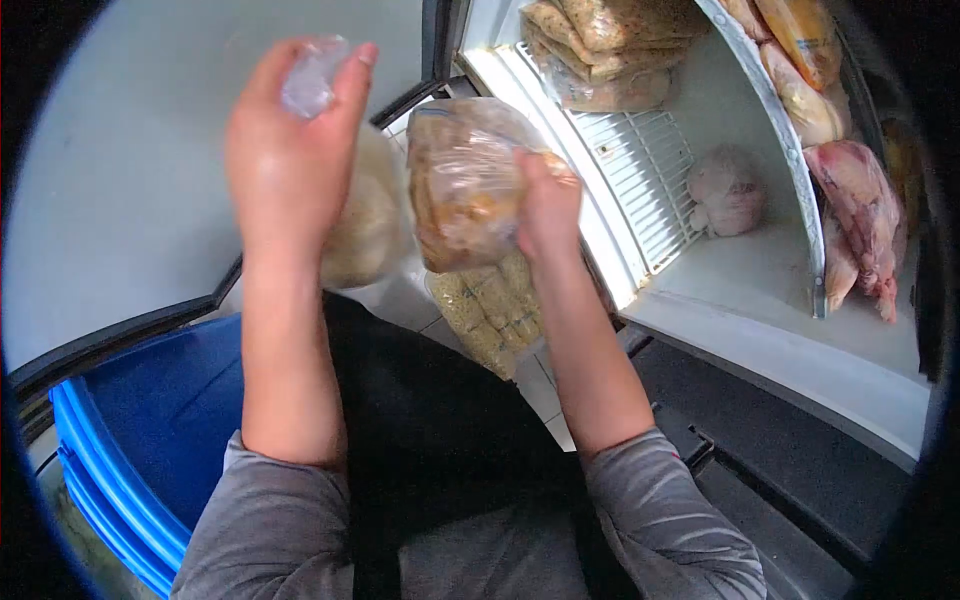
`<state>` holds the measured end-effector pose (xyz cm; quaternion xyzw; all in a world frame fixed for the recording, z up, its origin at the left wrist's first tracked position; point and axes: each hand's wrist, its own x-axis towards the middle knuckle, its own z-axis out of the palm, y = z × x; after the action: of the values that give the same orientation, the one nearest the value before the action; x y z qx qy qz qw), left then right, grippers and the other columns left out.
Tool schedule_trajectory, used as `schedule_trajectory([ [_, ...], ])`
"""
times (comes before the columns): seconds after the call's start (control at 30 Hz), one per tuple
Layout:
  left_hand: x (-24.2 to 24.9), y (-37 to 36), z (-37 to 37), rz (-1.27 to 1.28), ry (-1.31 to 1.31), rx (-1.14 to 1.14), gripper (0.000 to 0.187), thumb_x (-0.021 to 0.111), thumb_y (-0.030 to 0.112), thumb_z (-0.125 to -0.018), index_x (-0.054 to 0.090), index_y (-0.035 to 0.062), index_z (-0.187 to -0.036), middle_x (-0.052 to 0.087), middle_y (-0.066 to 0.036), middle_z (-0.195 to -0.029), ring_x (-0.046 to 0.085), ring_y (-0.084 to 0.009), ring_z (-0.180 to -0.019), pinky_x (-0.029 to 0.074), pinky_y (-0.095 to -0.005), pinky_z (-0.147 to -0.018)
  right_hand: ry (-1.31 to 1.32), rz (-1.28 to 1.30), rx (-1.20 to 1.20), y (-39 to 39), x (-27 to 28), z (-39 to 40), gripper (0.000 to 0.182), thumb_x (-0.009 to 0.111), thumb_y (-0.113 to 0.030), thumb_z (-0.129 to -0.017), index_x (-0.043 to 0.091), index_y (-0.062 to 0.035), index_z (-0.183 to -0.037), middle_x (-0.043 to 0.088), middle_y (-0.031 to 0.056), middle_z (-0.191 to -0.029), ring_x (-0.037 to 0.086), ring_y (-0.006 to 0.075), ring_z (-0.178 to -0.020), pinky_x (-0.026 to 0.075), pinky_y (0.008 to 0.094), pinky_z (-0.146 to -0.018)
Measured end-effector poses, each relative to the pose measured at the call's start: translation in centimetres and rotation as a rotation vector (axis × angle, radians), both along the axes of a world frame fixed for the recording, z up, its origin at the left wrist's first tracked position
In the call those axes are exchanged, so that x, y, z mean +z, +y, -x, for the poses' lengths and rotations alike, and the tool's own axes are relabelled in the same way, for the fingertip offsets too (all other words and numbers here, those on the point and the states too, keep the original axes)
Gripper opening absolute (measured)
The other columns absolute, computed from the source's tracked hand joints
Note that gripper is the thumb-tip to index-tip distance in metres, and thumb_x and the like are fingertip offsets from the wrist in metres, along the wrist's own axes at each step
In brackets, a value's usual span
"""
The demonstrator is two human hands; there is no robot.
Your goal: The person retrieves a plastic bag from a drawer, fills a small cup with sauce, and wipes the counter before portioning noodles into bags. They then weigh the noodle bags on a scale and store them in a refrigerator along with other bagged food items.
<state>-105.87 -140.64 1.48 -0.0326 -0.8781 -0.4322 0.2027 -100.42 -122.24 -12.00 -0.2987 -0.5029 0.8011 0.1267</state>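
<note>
My left hand point(295, 140) is raised at the upper left, its fingers closed on the gathered top of a clear plastic bag point(313, 78). Below and behind that hand hangs a pale, rounded bag point(365, 215), partly hidden by my wrist. My right hand point(549, 200) grips the right side of a clear bag of brownish food point(465, 185), held in front of the open fridge. Under this bag, lower down, lie bags of yellowish-green pieces point(490, 315).
The open fridge point(720, 310) at the right holds stacked bags point(610, 50), a wire rack point(635, 170), a round wrapped item point(727, 190) and raw meat point(860, 210) behind a divider. Its door point(130, 150) stands at the left, above a blue bin point(170, 410).
</note>
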Motion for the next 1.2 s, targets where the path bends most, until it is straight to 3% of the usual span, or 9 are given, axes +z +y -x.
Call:
schedule_trajectory([
  [0.4, -4.4, 4.1, -1.0, -0.017, -0.004, -0.125, 0.026, 0.073, 0.027, -0.085, 0.066, 0.0042, -0.094, 0.067, -0.012, -0.076, 0.062, -0.0201, -0.067, 0.05, -0.031, -0.066, -0.383, 0.074, 0.462, -1.5, -18.3, 0.0, 0.027, 0.058, -0.011, -0.093, 0.06, -0.004, -0.119, 0.066, 0.012, -0.106, 0.059, 0.0209, -0.101, 0.044, 0.0343, -0.091],
  [0.43, -5.5, 4.5, -1.0, -0.045, -0.096, -0.151, 0.026, 0.073, 0.028, -0.085, 0.065, 0.0044, -0.093, 0.066, -0.013, -0.076, 0.063, -0.0229, -0.066, 0.05, -0.0321, -0.066, -0.412, -0.102, 0.575, -0.3, -15.4, 0.3, 0.028, 0.057, -0.01, -0.093, 0.059, -0.0033, -0.12, 0.066, 0.0135, -0.107, 0.059, 0.0197, -0.102, 0.045, 0.0337, -0.091],
  [0.57, -7.7, 6.2, -0.9, -0.007, -0.16, -0.193, 0.026, 0.072, 0.027, -0.086, 0.064, 0.0037, -0.094, 0.067, -0.015, -0.078, 0.064, -0.0259, -0.068, 0.05, -0.0332, -0.066, 0.105, -1.435, -0.359, 12.2, -4.1, 2.1, 0.023, 0.06, -0.013, -0.087, 0.061, -0.0025, -0.108, 0.063, 0.0193, -0.099, 0.059, 0.0312, -0.098, 0.044, 0.0409, -0.092],
  [0.6, -7.7, 6.5, -0.7, -0.006, -0.163, -0.197, 0.026, 0.072, 0.027, -0.086, 0.064, 0.0037, -0.094, 0.067, -0.015, -0.078, 0.064, -0.0259, -0.068, 0.05, -0.0332, -0.066, -0.438, -1.05, -0.288, 15.0, 1.4, 1.6, 0.03, 0.065, -0.017, -0.083, 0.059, -0.0033, -0.11, 0.058, 0.0209, -0.114, 0.052, 0.0336, -0.111, 0.039, 0.0447, -0.098],
  [0.63, -7.6, 6.8, -0.8, -0.03, -0.133, -0.199, 0.026, 0.072, 0.027, -0.086, 0.064, 0.0038, -0.094, 0.067, -0.015, -0.078, 0.065, -0.0264, -0.068, 0.05, -0.0336, -0.066, -0.241, -1.644, -0.563, 19.8, 0.8, 1.3, 0.043, 0.07, -0.023, -0.08, 0.057, -0.0044, -0.117, 0.053, 0.0199, -0.125, 0.045, 0.0359, -0.123, 0.034, 0.049, -0.104],
  [0.73, -7.0, 6.9, -0.7, -0.062, -0.098, -0.196, 0.026, 0.071, 0.027, -0.086, 0.064, 0.004, -0.095, 0.067, -0.016, -0.078, 0.065, -0.0277, -0.068, 0.051, -0.0344, -0.066, -0.634, -1.793, -0.828, 23.9, 0.1, 1.2, 0.056, 0.071, -0.03, -0.079, 0.052, -0.0115, -0.128, 0.052, 0.0157, -0.13, 0.043, 0.0363, -0.125, 0.037, 0.0583, -0.098],
  [0.9, -7.8, 5.3, -0.2, -0.073, -0.149, -0.147, 0.027, 0.071, 0.028, -0.086, 0.064, 0.004, -0.095, 0.067, -0.017, -0.078, 0.066, -0.0291, -0.069, 0.051, -0.035, -0.066, -1.237, -1.342, -0.114, 21.8, -3.0, 0.9, 0.061, 0.066, -0.039, -0.081, 0.047, -0.0207, -0.137, 0.032, 0.0121, -0.15, 0.031, 0.0421, -0.134, 0.031, 0.0662, -0.098],
  [1.1, -8.3, 4.2, 0.1, -0.056, -0.175, -0.122, 0.029, 0.069, 0.032, -0.087, 0.064, 0.0053, -0.097, 0.068, -0.017, -0.081, 0.067, -0.0323, -0.073, 0.051, -0.0364, -0.067, -0.603, -2.096, -0.662, 25.9, -0.6, 0.9, 0.058, 0.063, -0.047, -0.082, 0.054, -0.019, -0.131, 0.045, 0.0172, -0.14, 0.041, 0.0383, -0.128, 0.035, 0.0616, -0.098],
  [1.2, -7.8, 4.1, 0.3, -0.035, -0.241, -0.121, 0.031, 0.067, 0.035, -0.087, 0.064, 0.006, -0.097, 0.069, -0.017, -0.083, 0.067, -0.0335, -0.075, 0.052, -0.0376, -0.069, -0.995, -1.902, -0.519, 26.4, 1.9, 0.5, 0.06, 0.063, -0.049, -0.08, 0.056, -0.0159, -0.129, 0.051, 0.0184, -0.135, 0.047, 0.0355, -0.126, 0.036, 0.057, -0.102],
])
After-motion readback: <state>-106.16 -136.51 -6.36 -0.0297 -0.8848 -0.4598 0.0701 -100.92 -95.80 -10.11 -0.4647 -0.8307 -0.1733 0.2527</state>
